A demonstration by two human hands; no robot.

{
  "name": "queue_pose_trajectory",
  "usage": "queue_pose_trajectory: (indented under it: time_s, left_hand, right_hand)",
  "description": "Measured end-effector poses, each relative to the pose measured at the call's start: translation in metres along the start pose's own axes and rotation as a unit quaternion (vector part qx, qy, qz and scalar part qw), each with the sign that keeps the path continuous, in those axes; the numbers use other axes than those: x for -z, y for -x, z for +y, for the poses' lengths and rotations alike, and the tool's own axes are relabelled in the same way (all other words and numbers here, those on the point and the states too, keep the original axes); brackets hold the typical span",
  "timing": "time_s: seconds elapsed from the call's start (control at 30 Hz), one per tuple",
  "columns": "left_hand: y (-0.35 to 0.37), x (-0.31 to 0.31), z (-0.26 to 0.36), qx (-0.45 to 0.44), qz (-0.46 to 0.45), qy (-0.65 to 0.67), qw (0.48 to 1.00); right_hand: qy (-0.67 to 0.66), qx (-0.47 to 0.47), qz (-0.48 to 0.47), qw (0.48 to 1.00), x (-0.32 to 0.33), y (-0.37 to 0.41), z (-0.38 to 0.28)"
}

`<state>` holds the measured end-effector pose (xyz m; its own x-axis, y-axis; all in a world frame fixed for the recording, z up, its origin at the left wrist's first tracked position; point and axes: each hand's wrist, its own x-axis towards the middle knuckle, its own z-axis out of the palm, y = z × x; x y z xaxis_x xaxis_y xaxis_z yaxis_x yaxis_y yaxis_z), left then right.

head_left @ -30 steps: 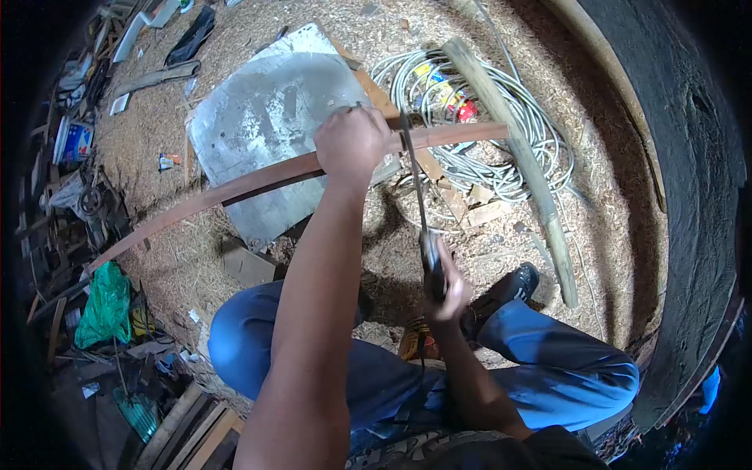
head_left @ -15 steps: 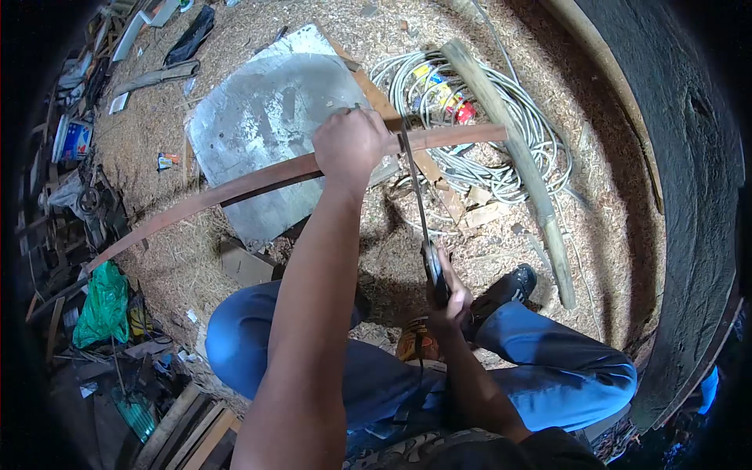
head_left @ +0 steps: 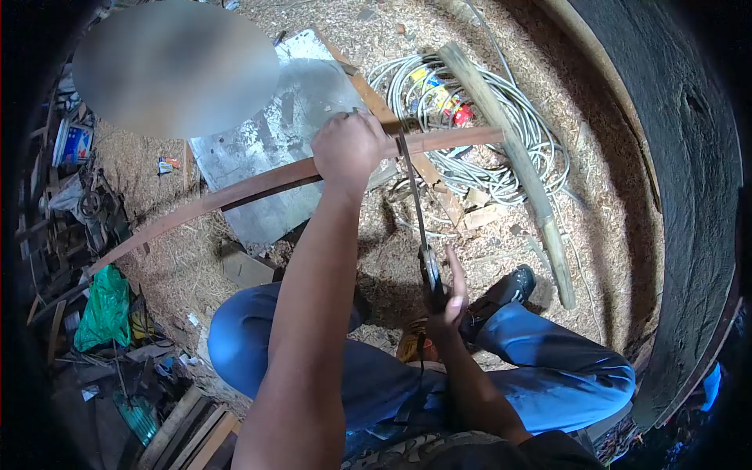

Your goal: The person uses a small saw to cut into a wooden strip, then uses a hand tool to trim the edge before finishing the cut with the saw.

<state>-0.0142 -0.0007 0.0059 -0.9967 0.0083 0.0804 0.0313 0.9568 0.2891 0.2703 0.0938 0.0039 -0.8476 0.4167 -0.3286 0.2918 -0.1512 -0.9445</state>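
Note:
A long reddish wooden strip [head_left: 204,205] runs from the lower left up to the right. My left hand [head_left: 349,149] is closed round it near its right part. Just right of that hand, the thin blade of a saw [head_left: 416,192] crosses the strip. My right hand [head_left: 452,301] grips the saw's dark handle below, with one finger stretched out along it. Under the strip lie a scuffed grey metal sheet [head_left: 274,200] and a narrow wooden board [head_left: 376,102].
A coil of grey cable [head_left: 540,141] with a weathered pole [head_left: 536,192] across it lies at the right. A dark timber [head_left: 697,235] borders the right side. A green bag [head_left: 105,309] and scrap wood [head_left: 207,439] lie lower left. A blurred patch covers the upper left.
The saw and my right hand have shifted very slightly, and a finger of that hand stands out more. A blurred patch now hides the upper left. My left hand keeps its place on the strip.

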Motion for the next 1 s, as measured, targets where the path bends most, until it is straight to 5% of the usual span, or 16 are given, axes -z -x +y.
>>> queue_pose_trajectory:
  time_s: [0.13,0.23,0.37,0.43,0.47,0.53,0.63,0.67,0.9,1.0]
  left_hand:
    - [0.001,0.0,-0.001,-0.005,0.008,0.009,1.0]
    - [0.002,-0.004,-0.003,-0.005,0.027,-0.01,1.0]
    - [0.003,-0.002,-0.002,-0.009,0.034,0.002,0.999]
    - [0.001,-0.002,-0.002,0.0,0.012,0.0,1.0]
    - [-0.001,-0.003,-0.003,0.002,0.013,0.0,1.0]
    - [0.0,-0.004,-0.004,-0.005,0.025,0.005,1.0]
    - [0.002,-0.002,-0.001,-0.002,0.021,-0.005,1.0]
    - [0.003,-0.002,0.0,-0.003,0.018,-0.005,1.0]
    - [0.002,-0.001,-0.002,0.006,0.01,-0.011,1.0]
    - [0.001,-0.002,0.0,0.009,0.003,-0.01,1.0]
  right_hand:
    - [0.002,0.062,-0.006,0.998,-0.003,-0.028,0.031]
    - [0.04,0.045,-0.009,0.998,-0.031,-0.072,-0.049]
    - [-0.041,0.085,-0.043,0.995,-0.024,-0.063,-0.015]
    - [0.192,0.081,0.092,0.974,-0.017,-0.037,0.032]
    - [0.193,0.083,0.089,0.974,-0.011,-0.027,0.03]
    - [-0.044,0.037,0.018,0.998,0.0,-0.012,0.014]
    - [0.071,0.051,0.065,0.994,-0.019,-0.04,-0.009]
    - [-0.026,0.036,0.011,0.999,-0.015,-0.046,-0.011]
    - [0.007,0.089,-0.01,0.996,-0.016,-0.036,-0.01]
    - [0.003,0.018,0.022,1.0,-0.005,-0.014,0.006]
